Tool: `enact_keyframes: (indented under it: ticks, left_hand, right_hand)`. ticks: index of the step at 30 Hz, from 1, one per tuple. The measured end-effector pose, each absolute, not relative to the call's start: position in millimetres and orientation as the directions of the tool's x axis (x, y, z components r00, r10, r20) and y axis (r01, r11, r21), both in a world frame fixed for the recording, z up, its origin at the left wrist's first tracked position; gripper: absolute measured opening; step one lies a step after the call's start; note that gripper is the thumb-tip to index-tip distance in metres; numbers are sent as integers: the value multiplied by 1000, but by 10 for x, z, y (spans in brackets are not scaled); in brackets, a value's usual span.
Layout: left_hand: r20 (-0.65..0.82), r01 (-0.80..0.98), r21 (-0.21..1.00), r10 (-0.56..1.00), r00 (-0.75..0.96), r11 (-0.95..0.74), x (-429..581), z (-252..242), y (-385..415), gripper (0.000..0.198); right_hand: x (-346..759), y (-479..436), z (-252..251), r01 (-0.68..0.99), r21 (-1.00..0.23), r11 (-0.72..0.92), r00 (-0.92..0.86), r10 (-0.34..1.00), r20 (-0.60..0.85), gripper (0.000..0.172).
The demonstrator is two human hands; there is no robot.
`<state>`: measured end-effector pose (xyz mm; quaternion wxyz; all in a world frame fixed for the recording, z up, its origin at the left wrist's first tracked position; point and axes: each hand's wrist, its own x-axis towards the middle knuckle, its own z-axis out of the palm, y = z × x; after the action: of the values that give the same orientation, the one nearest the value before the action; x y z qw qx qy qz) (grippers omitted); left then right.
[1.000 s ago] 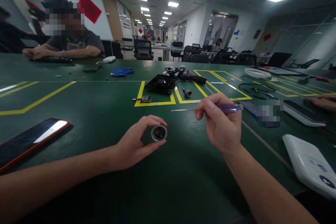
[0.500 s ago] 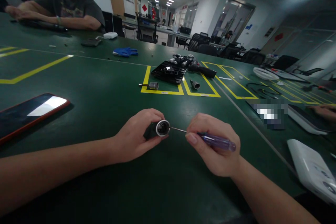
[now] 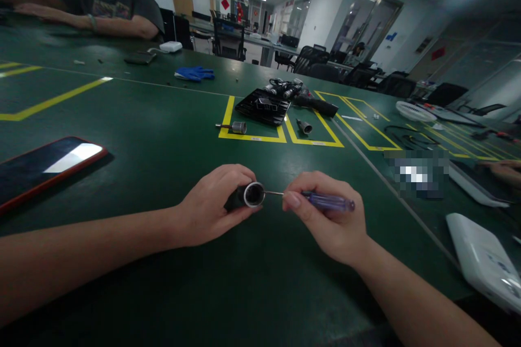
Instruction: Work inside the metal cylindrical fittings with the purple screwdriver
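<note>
My left hand (image 3: 215,203) is wrapped round a dark cylindrical connector housing (image 3: 236,199), its silver-rimmed open end facing me and a little to the right. Between the thumb and fingers of my right hand (image 3: 329,214) is a screwdriver with a clear purple handle (image 3: 331,202). Its thin metal shaft points left, and the tip meets the right side of the housing's rim; exactly where it ends I cannot tell. Beyond my hands, a silver metal connector part (image 3: 239,127) and a small grey cone-shaped part (image 3: 304,127) lie within yellow tape outlines.
A black tray (image 3: 260,107) with several connectors and cables stands ahead. A blue glove (image 3: 194,74) lies further back. An orange-cased phone (image 3: 49,165) is at left, a white device (image 3: 484,255) at right. A person (image 3: 118,5) sits across the table; another hand shows at the right edge.
My right hand and the screwdriver have moved slightly left and up, with the handle more level. The housing's open end has shifted slightly. The seated person's arms have moved.
</note>
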<state>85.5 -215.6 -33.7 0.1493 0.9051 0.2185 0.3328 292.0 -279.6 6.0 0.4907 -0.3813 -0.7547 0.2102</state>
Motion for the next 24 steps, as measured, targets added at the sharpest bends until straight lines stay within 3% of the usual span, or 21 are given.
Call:
enact_keyframes:
  ticks: [4,7,9,18,24]
  left_hand:
    - [547,270,441,495,675,-856,853,-319,-2170,20]
    - [523,268,474,513,681,-839,848,-305,-2167,21]
    - [517,259,483,511,687,-836,845,-300,-2160,22]
    - [533,204,496,481,696,-844,873,-281,-2195,24]
    - [513,140,624,539,668,-769,913,-220,-2346,24]
  right_hand:
    - [2934,-2734,-19,118,-887,447,-65,894,443,12]
    - [2949,-2695,-58,-42,-913,407,-42,912,408,10]
    - [2951,-2696,-57,-57,-908,415,-41,908,417,10]
    - [2858,-2797,194,314,-761,567,-137,820,555,14]
    - [2702,-2819,505,473,-564,677,-283,723,630,21]
